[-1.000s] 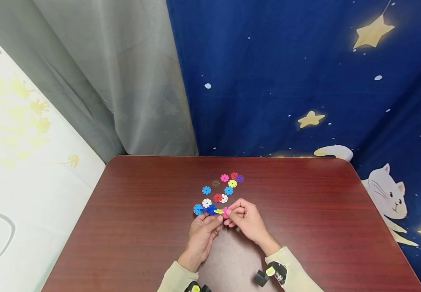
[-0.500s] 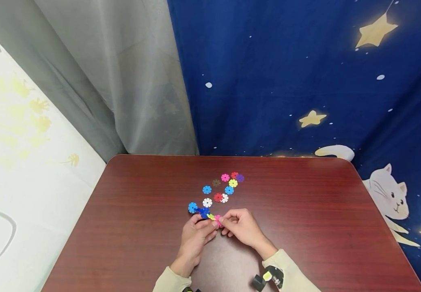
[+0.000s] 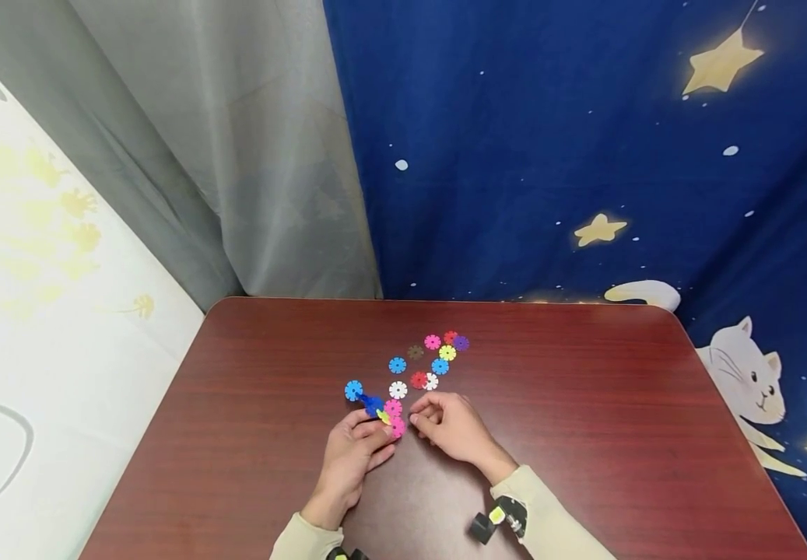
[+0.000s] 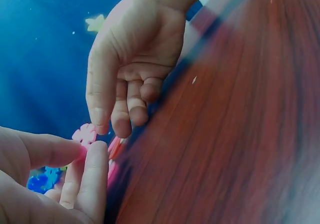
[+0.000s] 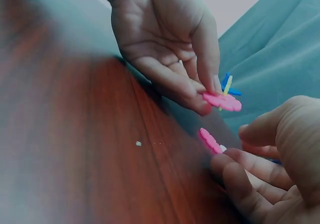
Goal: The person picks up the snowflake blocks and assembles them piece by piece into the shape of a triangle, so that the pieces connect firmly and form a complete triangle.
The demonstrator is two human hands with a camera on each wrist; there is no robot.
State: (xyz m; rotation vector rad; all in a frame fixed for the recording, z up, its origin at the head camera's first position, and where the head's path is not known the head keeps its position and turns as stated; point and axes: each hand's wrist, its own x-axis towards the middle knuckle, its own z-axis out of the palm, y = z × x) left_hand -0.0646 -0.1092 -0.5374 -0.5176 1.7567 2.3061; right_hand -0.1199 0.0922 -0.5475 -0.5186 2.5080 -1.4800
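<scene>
My left hand (image 3: 349,455) pinches a pink snowflake disc (image 3: 397,427) between thumb and finger, at the near end of a joined chain. Beyond it in the chain come a yellow disc (image 3: 384,418), dark blue discs (image 3: 373,405) and a light blue disc (image 3: 353,390). Another pink disc (image 3: 392,407) shows just behind the held one; in the right wrist view this pink disc (image 5: 209,141) appears apart from the chain, close to my right fingertips. My right hand (image 3: 455,426) hovers to the right, fingers loosely bent, thumb and forefinger apart with nothing between them.
Loose snowflake discs lie beyond the hands on the brown table (image 3: 585,389): a white disc (image 3: 398,390), a red disc (image 3: 419,380), a light blue disc (image 3: 398,365), a yellow disc (image 3: 447,352), a purple disc (image 3: 461,343) and several others. Curtains (image 3: 515,155) hang behind the table.
My left hand has moved left and nearer with the chain. My right hand, earlier at the pink end disc, has let go and sits apart. A second pink disc has come into sight.
</scene>
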